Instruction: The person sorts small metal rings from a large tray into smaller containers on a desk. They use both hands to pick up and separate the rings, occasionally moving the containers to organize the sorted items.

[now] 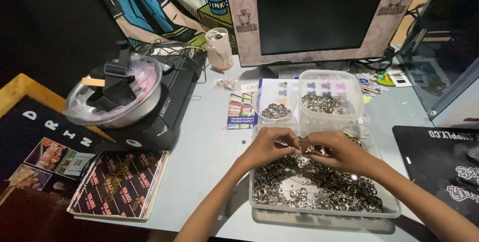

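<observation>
Head view: both hands meet over the big clear tray (319, 214) full of small metal rings (304, 192). Left hand (269, 145) and right hand (335, 151) are pinched narrow, fingertips touching, apparently working one ring between them; the piece itself is too small to tell. Step looks like joining or sorting single rings. A round tub (275, 103) and a square tub (329, 97) behind hold more rings. Monitor (319, 12) stands further back.
</observation>
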